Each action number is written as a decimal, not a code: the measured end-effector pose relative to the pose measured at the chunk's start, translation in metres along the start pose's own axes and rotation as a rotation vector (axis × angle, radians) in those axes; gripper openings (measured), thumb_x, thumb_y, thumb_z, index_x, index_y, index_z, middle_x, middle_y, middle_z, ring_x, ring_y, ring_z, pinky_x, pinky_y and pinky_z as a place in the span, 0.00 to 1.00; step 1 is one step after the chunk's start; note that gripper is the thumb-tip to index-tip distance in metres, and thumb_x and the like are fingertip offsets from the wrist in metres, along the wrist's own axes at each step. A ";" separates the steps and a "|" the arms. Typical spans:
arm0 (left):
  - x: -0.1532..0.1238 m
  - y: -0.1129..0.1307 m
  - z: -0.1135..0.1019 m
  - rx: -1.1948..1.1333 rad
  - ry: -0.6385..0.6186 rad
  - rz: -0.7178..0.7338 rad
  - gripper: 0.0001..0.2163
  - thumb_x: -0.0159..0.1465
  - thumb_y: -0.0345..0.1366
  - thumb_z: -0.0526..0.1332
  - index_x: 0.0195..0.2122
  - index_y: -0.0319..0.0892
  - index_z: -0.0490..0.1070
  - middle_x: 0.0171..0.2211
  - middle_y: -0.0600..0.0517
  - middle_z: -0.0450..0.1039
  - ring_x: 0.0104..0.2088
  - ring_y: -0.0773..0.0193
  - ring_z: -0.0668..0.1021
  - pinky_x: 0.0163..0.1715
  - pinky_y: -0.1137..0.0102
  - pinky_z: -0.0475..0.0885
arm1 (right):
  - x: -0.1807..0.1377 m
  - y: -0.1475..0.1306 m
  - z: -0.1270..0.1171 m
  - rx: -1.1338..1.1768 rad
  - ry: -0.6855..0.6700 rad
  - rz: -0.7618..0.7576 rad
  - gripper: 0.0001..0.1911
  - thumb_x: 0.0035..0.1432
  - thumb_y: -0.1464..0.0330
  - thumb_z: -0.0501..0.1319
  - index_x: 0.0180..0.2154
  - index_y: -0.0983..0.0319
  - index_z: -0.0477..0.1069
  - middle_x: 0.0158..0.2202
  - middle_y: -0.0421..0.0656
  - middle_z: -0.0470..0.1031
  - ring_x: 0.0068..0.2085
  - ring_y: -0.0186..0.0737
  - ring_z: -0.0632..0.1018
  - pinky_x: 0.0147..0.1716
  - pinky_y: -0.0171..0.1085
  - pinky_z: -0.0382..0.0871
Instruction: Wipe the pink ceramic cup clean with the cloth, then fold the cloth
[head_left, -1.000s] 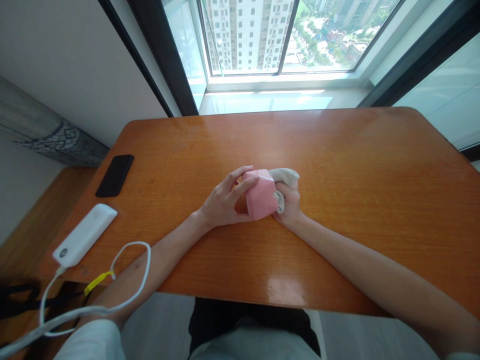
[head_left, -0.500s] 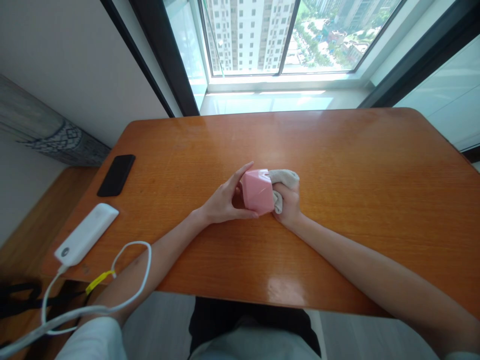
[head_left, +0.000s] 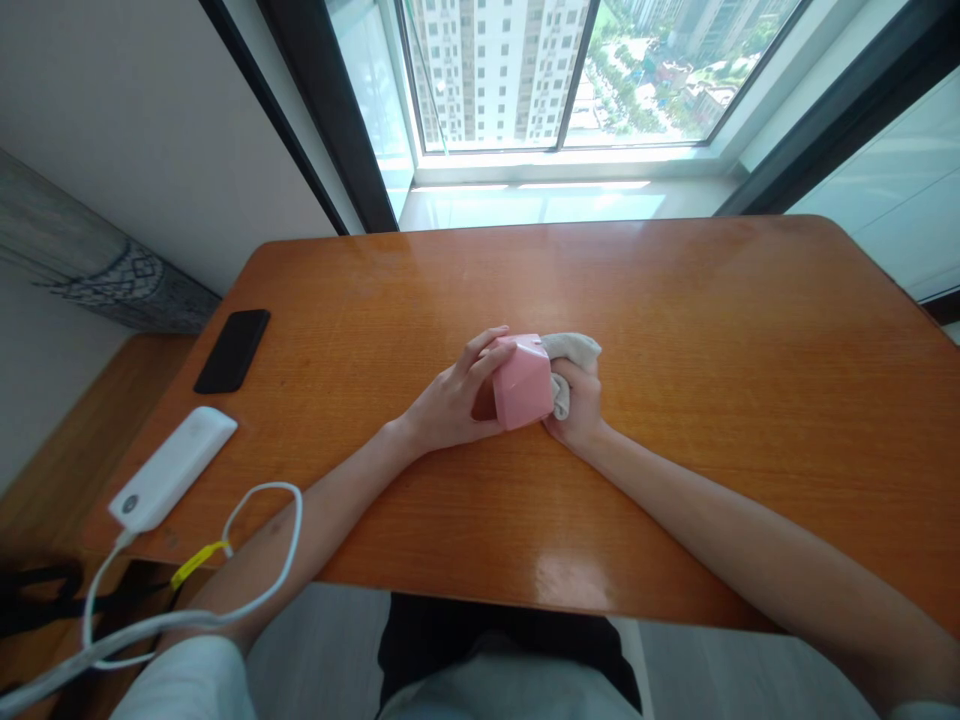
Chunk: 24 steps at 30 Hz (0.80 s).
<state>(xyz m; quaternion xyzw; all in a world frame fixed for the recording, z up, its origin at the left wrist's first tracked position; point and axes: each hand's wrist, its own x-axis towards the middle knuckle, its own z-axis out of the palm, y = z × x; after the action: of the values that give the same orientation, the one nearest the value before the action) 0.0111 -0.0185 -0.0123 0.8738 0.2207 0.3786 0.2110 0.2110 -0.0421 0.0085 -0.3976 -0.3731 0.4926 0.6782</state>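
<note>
Item: pink faceted box (head_left: pixel 523 382), held just above the middle of the desk (head_left: pixel 712 330), between both hands.

Left hand (head_left: pixel 450 400): fingers curled around the box's left side and top, clamped on it, thumb below.

Right hand (head_left: pixel 579 402): closed on a bunched pale cloth (head_left: pixel 571 350), which is pressed against the box's right side.

Progress, as judged: wiping of the box appears under way. The cloth touches one side only; which faces are already clean cannot be told, and the side under the left fingers looks not yet reached.

Surroundings: black phone (head_left: pixel 232 350) near the desk's far left edge; white power bank (head_left: pixel 174 468) nearer the front left corner, with a white cable (head_left: pixel 262 560) looping off the desk edge across the left forearm. All lie well apart from the box.

Obstructions: none near the hands; the cable loop rests by the left arm only.
</note>
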 end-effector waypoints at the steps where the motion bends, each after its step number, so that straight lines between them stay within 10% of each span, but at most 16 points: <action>1: 0.000 0.002 0.000 0.004 0.015 -0.002 0.53 0.65 0.44 0.79 0.82 0.59 0.44 0.79 0.33 0.55 0.77 0.35 0.69 0.66 0.44 0.80 | 0.000 0.000 0.000 -0.004 0.000 0.005 0.09 0.48 0.69 0.66 0.20 0.58 0.68 0.23 0.36 0.66 0.26 0.32 0.64 0.26 0.34 0.64; 24: 0.000 0.003 -0.001 0.164 0.064 0.027 0.47 0.64 0.49 0.79 0.78 0.54 0.52 0.75 0.33 0.64 0.70 0.39 0.79 0.63 0.48 0.83 | -0.004 -0.005 0.000 -0.003 -0.032 0.006 0.10 0.49 0.71 0.66 0.20 0.58 0.69 0.22 0.34 0.64 0.23 0.31 0.62 0.23 0.34 0.60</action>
<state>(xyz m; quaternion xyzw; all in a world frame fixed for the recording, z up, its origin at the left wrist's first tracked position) 0.0115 -0.0212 -0.0101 0.8784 0.2460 0.3898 0.1262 0.2117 -0.0469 0.0122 -0.3918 -0.3838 0.5002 0.6700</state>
